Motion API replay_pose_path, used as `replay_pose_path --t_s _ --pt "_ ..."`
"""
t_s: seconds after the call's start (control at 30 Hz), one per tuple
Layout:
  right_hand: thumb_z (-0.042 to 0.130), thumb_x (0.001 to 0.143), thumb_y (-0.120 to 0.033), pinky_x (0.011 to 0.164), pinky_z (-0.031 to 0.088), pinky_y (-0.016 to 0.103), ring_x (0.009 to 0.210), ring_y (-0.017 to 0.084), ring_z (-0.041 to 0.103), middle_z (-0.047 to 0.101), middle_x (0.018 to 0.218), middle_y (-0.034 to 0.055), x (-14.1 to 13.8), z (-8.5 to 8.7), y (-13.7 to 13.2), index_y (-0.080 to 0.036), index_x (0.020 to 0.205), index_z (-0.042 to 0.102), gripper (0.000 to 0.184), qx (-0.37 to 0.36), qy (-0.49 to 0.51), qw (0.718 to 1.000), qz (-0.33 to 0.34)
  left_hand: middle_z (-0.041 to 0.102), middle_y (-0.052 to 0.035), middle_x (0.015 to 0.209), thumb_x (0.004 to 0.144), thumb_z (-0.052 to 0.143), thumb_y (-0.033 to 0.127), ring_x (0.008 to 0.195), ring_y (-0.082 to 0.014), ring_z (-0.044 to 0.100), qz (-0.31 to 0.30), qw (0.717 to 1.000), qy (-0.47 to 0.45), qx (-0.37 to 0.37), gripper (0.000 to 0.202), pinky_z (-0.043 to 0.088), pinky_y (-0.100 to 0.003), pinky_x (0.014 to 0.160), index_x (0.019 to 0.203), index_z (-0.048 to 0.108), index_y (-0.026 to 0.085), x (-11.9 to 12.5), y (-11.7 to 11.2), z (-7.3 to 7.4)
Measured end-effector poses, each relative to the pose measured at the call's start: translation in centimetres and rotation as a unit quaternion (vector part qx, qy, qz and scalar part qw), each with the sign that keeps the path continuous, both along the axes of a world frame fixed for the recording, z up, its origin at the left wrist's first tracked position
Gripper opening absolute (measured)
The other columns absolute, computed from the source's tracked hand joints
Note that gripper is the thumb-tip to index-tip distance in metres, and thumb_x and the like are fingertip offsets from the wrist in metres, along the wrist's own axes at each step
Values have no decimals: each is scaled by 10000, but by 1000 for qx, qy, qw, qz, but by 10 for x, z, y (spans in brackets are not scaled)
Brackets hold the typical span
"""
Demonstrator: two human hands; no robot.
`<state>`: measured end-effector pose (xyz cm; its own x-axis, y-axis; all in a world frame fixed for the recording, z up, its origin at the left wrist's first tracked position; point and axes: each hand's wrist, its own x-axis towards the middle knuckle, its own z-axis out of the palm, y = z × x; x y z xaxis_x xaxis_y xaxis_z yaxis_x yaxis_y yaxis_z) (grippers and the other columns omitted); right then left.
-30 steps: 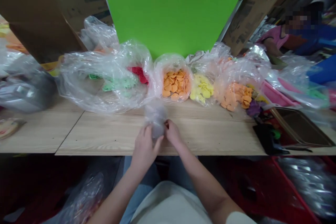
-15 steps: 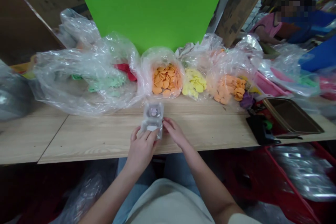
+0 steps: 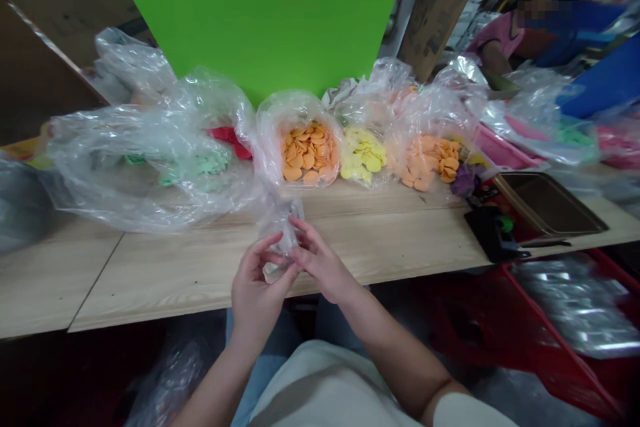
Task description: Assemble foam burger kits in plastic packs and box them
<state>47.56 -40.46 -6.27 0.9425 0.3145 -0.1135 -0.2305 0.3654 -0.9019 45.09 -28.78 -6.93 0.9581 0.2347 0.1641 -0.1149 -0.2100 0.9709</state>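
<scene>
A small clear plastic clamshell box [image 3: 286, 230] is between my two hands near the front edge of the wooden table. My left hand [image 3: 259, 280] curls round its near left side, thumb and fingers gripping the edge. From the right, my right hand [image 3: 323, 261] holds the box with fingers on its upper side and the thumb low, close to the left thumb. The box looks tilted, and its contents are blurred and partly hidden by my fingers. Just beyond it stands an open clear bag of orange flat pieces [image 3: 307, 150].
Bags line the back: mint-green pieces [image 3: 200, 165], red pieces [image 3: 233, 140], yellow pieces [image 3: 364, 155], more orange pieces [image 3: 430, 160]. A tape dispenser [image 3: 493, 233] and brown tray [image 3: 555, 203] lie right. Below is a red crate [image 3: 565, 373] of clear packages. A person [image 3: 497, 43] is at far right.
The box lay open on the table with a lilac piece in one half; now both hands hold it raised and its halves look folded toward each other. The head view has shifted slightly.
</scene>
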Motion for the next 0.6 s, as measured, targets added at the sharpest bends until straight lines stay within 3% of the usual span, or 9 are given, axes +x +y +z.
replay_pose_path --t_s 0.1,0.2,0.27,0.33,0.37,0.43,0.53,0.6 --pt "644 741 -358 840 474 320 1048 174 538 544 1176 6 -7 -5 -9 -312 1209 455 507 15 -9 998 -53 553 26 704 629 740 265 725 -139 580 -68 995 38 -66 564 483 -302 771 1146 519 225 1 -6 5" --pt "637 739 -355 774 504 320 1036 193 549 544 1172 21 -13 -7 -25 -292 1189 450 492 54 11 994 -98 554 22 716 668 710 257 729 -141 591 -87 995 21 -53 513 493 -305 757 1143 523 217 3 -8 12" --pt "645 722 -347 710 518 312 991 197 571 560 1142 26 -14 -8 -39 -282 1169 460 488 86 31 987 -134 563 11 743 715 668 227 731 -141 587 -50 997 -50 32 434 493 -297 729 1130 542 224 7 -11 16" --pt "648 704 -317 658 516 287 911 179 593 593 1074 23 -11 -14 -60 -257 1100 508 424 97 55 974 -200 587 -5 791 732 646 172 764 -145 576 -1 973 -166 163 374 478 -296 745 1092 579 242 16 -18 15" --pt "649 696 -298 631 509 267 861 163 600 611 1026 18 -9 -19 -73 -242 1050 533 377 91 69 964 -241 598 -11 816 734 638 145 783 -147 570 4 949 -220 224 364 468 -295 758 1080 592 249 21 -25 12" --pt "656 676 -270 577 485 229 758 130 595 631 916 3 -7 -34 -103 -215 948 562 293 56 93 940 -323 599 -23 826 759 603 127 786 -149 558 -49 903 -283 319 351 458 -285 745 1088 597 248 34 -43 -2" --pt "681 661 -309 520 455 208 643 105 572 617 783 -22 -10 -61 -153 -207 928 543 317 -43 98 898 -427 580 -47 805 831 484 135 736 -159 543 -201 852 -255 411 313 457 -291 688 1118 585 211 47 -80 -32" --pt "678 671 -376 501 446 212 590 101 558 601 729 -30 -16 -77 -179 -201 935 524 353 -101 87 871 -473 585 -70 856 836 470 152 795 -190 546 -281 832 -206 433 288 459 -341 735 1092 594 199 48 -106 -49"
